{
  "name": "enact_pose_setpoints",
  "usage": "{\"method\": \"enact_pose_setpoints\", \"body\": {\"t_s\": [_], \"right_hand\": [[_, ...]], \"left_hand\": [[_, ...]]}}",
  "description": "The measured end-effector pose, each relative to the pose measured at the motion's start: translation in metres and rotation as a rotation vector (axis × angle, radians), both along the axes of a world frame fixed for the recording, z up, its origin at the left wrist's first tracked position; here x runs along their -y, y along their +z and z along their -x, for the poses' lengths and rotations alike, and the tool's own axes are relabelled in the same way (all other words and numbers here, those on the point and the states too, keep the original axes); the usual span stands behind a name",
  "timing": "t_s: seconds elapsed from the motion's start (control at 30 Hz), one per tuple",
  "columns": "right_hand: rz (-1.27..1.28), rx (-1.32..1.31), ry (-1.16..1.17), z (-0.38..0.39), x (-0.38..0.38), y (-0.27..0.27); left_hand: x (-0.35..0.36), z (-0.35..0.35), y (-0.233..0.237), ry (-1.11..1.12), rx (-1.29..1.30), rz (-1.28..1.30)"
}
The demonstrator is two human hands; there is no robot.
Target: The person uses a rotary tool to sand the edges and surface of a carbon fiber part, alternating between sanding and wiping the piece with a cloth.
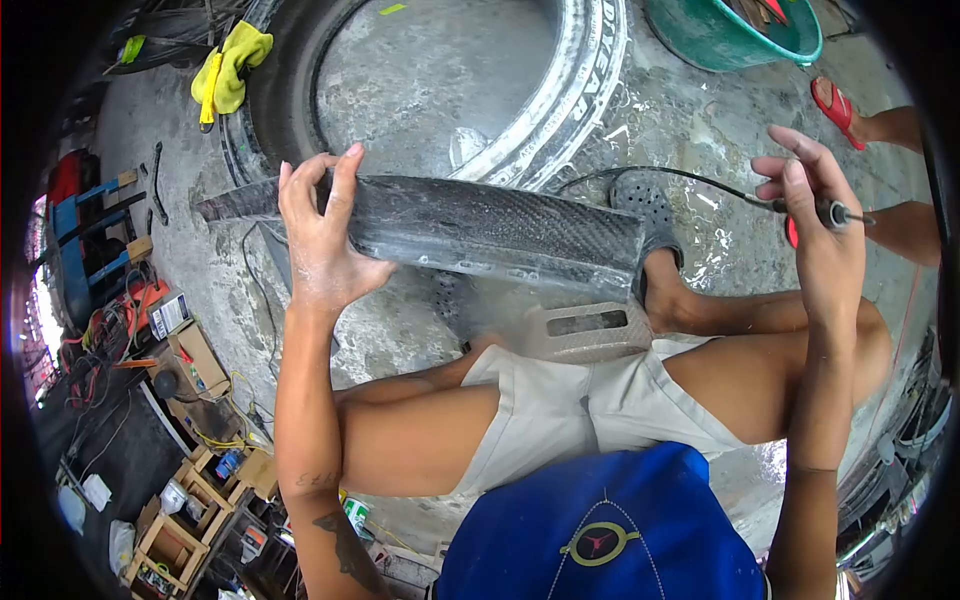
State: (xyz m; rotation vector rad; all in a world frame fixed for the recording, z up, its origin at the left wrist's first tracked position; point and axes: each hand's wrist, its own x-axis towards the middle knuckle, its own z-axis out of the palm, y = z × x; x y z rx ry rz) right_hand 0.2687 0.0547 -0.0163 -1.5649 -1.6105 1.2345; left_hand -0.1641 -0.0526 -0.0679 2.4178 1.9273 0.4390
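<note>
A long, curved carbon-fibre panel [500, 225], dusty along its lower edge, lies crosswise in front of me above my lap. My left hand [330, 235] grips it near its left end, fingers over the upper edge and the palm coated in pale dust. In my right hand [820, 200], raised to the right and apart from the panel, is a slim black rotary tool [832, 213]. Its black cord or flexible shaft [700, 180] runs left behind the panel; the tool's tip points right. Below the panel, a dusty block with a slot [590, 330] rests between my legs.
A large tyre [590, 95] lies on the concrete floor ahead, with a yellow cloth or glove [232, 70] at its left. A green tub [700, 40] stands at the upper right, near another person's foot in a red sandal [838, 110]. Wooden boxes [170, 540] and cables crowd the left.
</note>
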Motion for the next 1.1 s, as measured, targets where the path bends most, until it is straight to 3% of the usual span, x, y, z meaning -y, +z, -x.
{"method": "enact_pose_setpoints", "body": {"t_s": [0.1,0.23,0.3,0.37,0.5,0.53,0.67,0.77,0.97,1.0,1.03,1.1], "right_hand": [[-0.011,-0.040,0.011,0.004,-0.005,0.002],[0.004,0.119,0.219,0.022,-0.001,0.023],[-0.141,0.092,0.641,0.030,0.006,0.024],[0.057,0.147,0.874,0.039,0.013,0.028],[0.095,0.334,1.093,0.062,0.035,-0.003],[0.120,0.547,1.177,0.074,0.035,0.001],[0.110,0.513,1.075,0.111,0.036,-0.038],[0.080,0.304,1.089,0.147,0.033,-0.071],[0.018,0.354,1.073,0.174,0.029,-0.075],[-0.029,0.383,1.081,0.169,0.032,-0.084],[0.123,0.475,1.112,0.164,0.026,-0.049],[0.034,0.533,1.118,0.148,0.015,-0.049]], "left_hand": [[0.002,-0.006,-0.003,-0.008,-0.017,0.010],[0.001,-0.008,-0.010,0.007,-0.032,0.020],[-0.001,-0.009,-0.013,0.011,-0.017,-0.008],[-0.001,-0.009,-0.014,0.012,0.002,-0.045],[-0.003,0.000,-0.018,0.011,-0.041,0.074],[-0.005,0.000,-0.019,0.009,-0.048,0.066],[-0.009,0.000,-0.031,0.062,-0.090,0.122],[-0.013,0.006,-0.043,0.049,-0.102,0.100],[-0.024,0.005,-0.041,0.044,-0.118,0.063],[-0.028,0.004,-0.037,0.061,-0.083,0.159],[-0.024,0.008,-0.034,0.089,-0.050,0.257],[-0.029,0.015,-0.037,0.111,-0.019,0.346]]}}
